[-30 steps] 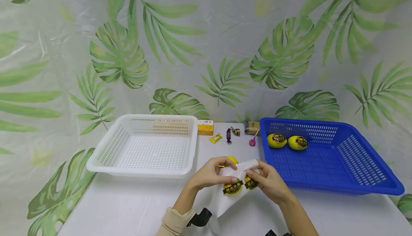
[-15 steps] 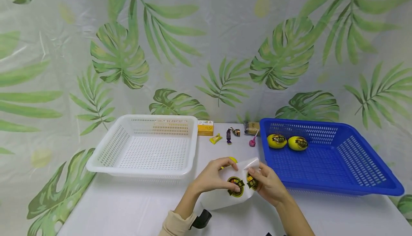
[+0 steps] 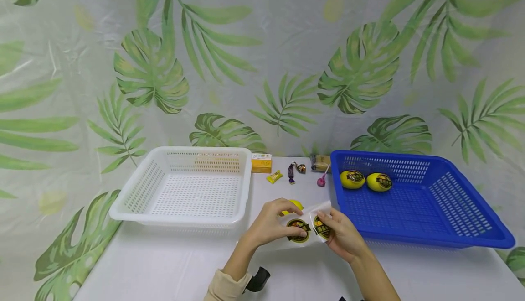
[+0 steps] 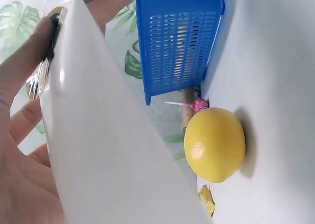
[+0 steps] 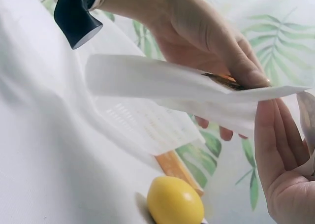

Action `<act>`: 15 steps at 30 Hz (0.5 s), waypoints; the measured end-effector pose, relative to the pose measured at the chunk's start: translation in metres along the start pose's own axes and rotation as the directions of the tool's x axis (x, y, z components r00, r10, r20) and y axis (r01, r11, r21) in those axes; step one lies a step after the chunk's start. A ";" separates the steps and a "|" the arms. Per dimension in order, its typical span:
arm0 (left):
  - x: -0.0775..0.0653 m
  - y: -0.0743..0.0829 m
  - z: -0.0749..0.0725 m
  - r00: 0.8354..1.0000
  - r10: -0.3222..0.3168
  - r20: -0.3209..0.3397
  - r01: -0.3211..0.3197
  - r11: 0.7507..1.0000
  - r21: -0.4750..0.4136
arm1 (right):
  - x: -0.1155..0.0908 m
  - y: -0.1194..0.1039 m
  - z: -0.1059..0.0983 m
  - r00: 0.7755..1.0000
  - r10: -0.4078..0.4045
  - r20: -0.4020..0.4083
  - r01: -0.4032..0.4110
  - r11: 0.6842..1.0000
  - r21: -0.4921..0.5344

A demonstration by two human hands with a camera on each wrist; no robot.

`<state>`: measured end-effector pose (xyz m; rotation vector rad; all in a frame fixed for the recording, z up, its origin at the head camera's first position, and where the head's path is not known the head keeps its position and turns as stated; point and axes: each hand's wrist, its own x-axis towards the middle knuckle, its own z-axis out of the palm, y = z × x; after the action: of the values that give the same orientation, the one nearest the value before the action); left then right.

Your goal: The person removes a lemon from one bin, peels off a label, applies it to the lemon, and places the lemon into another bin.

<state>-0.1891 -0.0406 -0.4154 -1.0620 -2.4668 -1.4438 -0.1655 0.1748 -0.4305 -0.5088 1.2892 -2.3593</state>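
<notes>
A glossy white strip of stickers [image 4: 106, 130] with round black-and-gold labels stretches between my two hands. My left hand [image 3: 268, 223] pinches it, thumb lying on one round sticker [image 3: 298, 232] and several fingers behind the sheet. At the strip's right end, my right hand [image 3: 346, 237] pinches it beside another sticker [image 3: 321, 228]. The strip's lower part bends away toward my left forearm in the right wrist view. Just beyond the hands a yellow lemon [image 4: 215, 145] rests on the table, partly hidden by my left hand in the head view. No label shows on its visible side.
To the left stands a white basket [image 3: 180, 221]. A blue basket [image 3: 426, 237] on the right holds two labelled lemons [image 3: 366, 180]. Along the back lie an orange-and-white box [image 3: 261, 164], a yellow-wrapped candy [image 3: 275, 176], a purple-wrapped candy [image 3: 291, 173] and a pink lollipop [image 3: 321, 181].
The strip has turned in my hands; its loose lower part, which hung toward the front, now lies flatter and further left. Both hands keep their grip and have barely moved. The lemon stays in place.
</notes>
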 end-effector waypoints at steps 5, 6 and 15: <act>-0.001 -0.002 0.000 0.999 -0.013 -0.042 0.011 0.999 -0.053 | 0.000 0.001 0.000 1.000 -0.009 -0.026 0.009 1.000 -0.022; -0.001 -0.002 0.000 0.999 -0.021 -0.044 0.018 0.997 -0.069 | 0.000 0.001 0.000 0.999 -0.011 -0.030 0.010 0.999 -0.033; -0.005 -0.001 -0.011 0.998 -0.048 0.051 0.058 0.972 -0.226 | -0.005 0.002 -0.007 1.000 0.021 -0.017 -0.024 0.979 -0.200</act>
<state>-0.1893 -0.0524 -0.4124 -1.0849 -2.4216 -1.7732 -0.1639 0.1812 -0.4361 -0.5346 1.5406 -2.2303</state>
